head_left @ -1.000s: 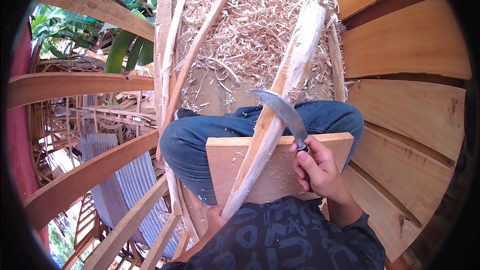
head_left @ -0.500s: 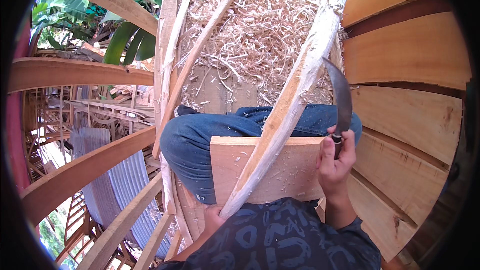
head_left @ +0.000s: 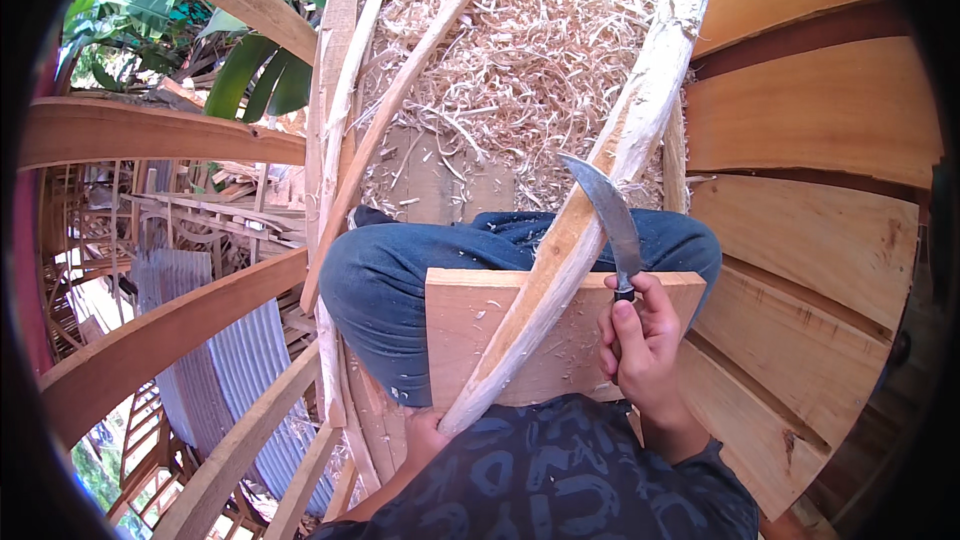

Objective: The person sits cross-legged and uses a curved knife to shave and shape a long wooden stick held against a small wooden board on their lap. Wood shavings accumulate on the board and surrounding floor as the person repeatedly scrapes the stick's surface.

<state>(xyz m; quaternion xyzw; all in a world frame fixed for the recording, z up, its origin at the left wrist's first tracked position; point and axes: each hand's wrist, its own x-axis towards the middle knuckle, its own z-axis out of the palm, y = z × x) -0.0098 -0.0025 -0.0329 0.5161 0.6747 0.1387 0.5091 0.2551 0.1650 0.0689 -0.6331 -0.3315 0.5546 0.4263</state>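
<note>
My right hand (head_left: 640,335) is closed round the dark handle of a curved knife (head_left: 610,212), its blade pointing up and away and its tip over the pole's edge. A long, pale peeled pole (head_left: 556,275) slants from my waist up to the far right, part of its face shaved to a yellower flat. My left hand (head_left: 424,432) wraps the pole's near end by my left hip; its fingers are partly hidden. Beneath the pole a flat board (head_left: 470,340) lies across my lap, with a few shavings on it.
A deep heap of wood shavings (head_left: 520,70) covers the floor ahead. Two thin wooden strips (head_left: 395,120) lean along the left side. Slatted railings (head_left: 170,130) stand to the left, a plank wall (head_left: 800,230) to the right. Corrugated sheets (head_left: 250,360) show below the left railing.
The knife and my right hand have moved left, and the blade now tilts across the pole. The pole's far end has shifted slightly right. My left hand stays at the near end.
</note>
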